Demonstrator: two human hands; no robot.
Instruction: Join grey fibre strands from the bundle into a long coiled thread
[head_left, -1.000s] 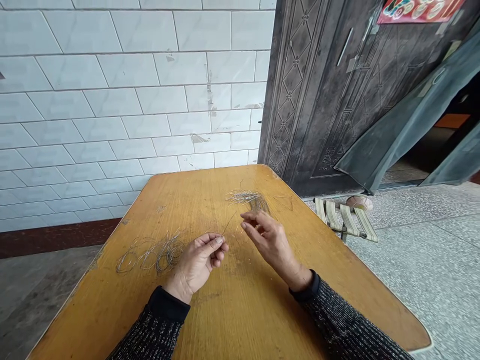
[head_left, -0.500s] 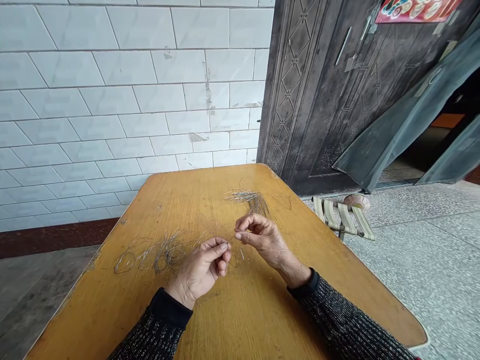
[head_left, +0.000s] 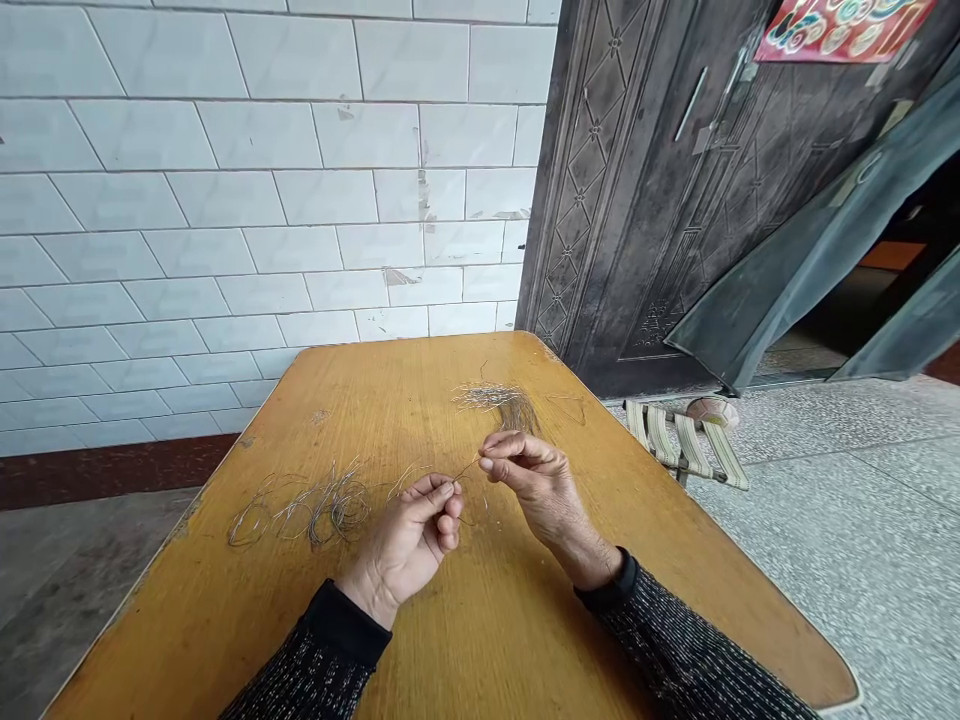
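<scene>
Between my hands runs a thin wire [head_left: 466,468] above the middle of the wooden table [head_left: 420,640]. My left hand [head_left: 411,535] pinches it between thumb and forefinger, the other fingers curled. At the upper right end, my right hand [head_left: 536,485] pinches the wire with thumb and fingertips. Several loose wire coils [head_left: 330,505] lie on the table to the left of my left hand. Just beyond my right hand is a bundle of cut wires [head_left: 499,400], partly covered by that hand.
A white tiled wall [head_left: 232,190] stands at the table's far side. To the right are a dark carved door [head_left: 637,180], a hanging grey-green curtain [head_left: 810,240] and a low stool with striped straps [head_left: 686,440] on the speckled floor.
My right hand has moved slightly right, away from my left hand, and a longer stretch of wire shows between them. My left hand has hardly moved. The view has tilted slightly.
</scene>
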